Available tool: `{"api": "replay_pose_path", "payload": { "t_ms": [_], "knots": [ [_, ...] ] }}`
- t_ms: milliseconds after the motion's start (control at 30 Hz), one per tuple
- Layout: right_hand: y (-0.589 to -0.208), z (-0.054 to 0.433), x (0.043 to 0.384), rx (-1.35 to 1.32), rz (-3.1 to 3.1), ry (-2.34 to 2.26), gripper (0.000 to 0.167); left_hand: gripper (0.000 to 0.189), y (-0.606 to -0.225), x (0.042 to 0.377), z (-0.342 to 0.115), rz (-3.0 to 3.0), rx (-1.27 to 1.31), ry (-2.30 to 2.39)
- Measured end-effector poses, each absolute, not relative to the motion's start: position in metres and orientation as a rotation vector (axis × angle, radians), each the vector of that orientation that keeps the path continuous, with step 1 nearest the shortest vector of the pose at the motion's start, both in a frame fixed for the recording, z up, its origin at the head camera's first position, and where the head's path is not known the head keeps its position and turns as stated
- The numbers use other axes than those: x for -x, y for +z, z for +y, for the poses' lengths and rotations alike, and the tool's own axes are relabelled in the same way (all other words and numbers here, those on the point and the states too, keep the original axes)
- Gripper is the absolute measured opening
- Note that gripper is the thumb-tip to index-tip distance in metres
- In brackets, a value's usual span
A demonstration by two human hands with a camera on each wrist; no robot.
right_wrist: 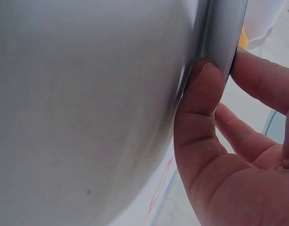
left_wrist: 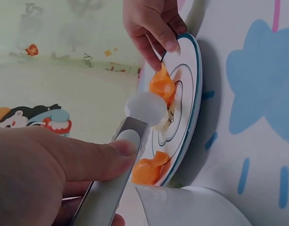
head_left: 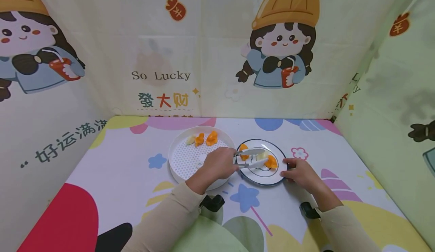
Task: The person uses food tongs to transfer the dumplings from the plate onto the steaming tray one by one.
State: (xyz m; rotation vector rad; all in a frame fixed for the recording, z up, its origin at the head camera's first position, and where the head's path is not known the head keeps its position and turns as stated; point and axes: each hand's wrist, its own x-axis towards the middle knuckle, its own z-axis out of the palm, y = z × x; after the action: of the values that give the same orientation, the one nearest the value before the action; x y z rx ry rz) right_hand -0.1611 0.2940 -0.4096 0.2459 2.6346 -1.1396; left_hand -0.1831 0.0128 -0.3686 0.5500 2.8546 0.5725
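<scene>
My left hand point(head_left: 221, 162) grips a pair of tongs point(left_wrist: 106, 188) with pale, rounded tips, the thumb pressed along one arm. The tips are over the plate point(head_left: 276, 150), at a pale food-like piece point(head_left: 262, 155) that they partly hide. Two orange pieces lie on this white, dark-rimmed plate: one orange piece point(head_left: 244, 152) at its left, another orange piece point(head_left: 271, 162) beside the tong tips. At the plate's right edge, my right hand point(head_left: 304, 172) pinches the rim between thumb and fingers. The plate's underside point(right_wrist: 87, 117) fills much of the right wrist view.
Left of the plate stands a round white tray point(head_left: 176, 165) with a dotted base and raised wall, partly behind my left hand. Near its far side lie a pale piece point(head_left: 191, 140) and two orange pieces point(head_left: 205, 139). Printed curtains point(head_left: 210, 56) enclose the patterned table.
</scene>
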Motion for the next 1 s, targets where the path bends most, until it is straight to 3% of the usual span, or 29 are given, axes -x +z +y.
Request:
{"api": "replay_pose_path", "payload": {
  "t_ms": [533,1000],
  "knots": [
    [-0.409,0.293,0.163,-0.263,2.644,-1.119,0.059,0.047,-0.357,0.183,-0.005,2.876,-0.566,0.666],
    [-0.41,0.292,0.161,-0.265,2.658,-1.104,0.058,0.051,-0.341,0.176,-0.052,2.975,-0.485,0.673]
  ]
}}
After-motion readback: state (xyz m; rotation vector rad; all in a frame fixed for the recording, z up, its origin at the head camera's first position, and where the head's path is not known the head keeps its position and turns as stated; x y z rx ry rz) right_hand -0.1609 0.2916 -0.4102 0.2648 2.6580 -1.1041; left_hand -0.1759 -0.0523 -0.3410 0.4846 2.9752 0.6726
